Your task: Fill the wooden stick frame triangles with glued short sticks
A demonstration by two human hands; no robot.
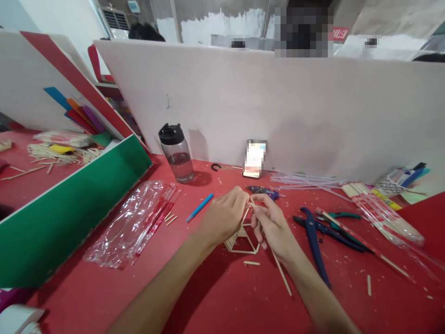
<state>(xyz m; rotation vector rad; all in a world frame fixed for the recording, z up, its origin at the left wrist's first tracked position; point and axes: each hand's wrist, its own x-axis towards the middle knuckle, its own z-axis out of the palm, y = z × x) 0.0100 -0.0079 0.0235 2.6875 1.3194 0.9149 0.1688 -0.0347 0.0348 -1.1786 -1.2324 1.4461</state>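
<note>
My left hand (227, 213) is closed, knuckles up, above a small frame of thin wooden sticks (245, 252) on the red table. Its fingertips are hidden, so I cannot tell exactly what they grip. My right hand (270, 220) pinches a long, thin wooden stick (282, 273). One end shows at the fingertips, close to the left hand at the top of the frame; the other slants down toward me. A short stick piece (251, 263) lies in front of the frame. Behind my hands is a glue gun (262, 190) with a blue-purple body.
Blue-handled cutters (314, 248) and green-handled pliers (344, 215) lie right, near packed sticks (382, 213) and clear glue sticks (306, 179). Left are a blue pen (200, 208), plastic bag (121, 227) and water bottle (177, 155). A phone (255, 159) leans on the white partition (225, 102).
</note>
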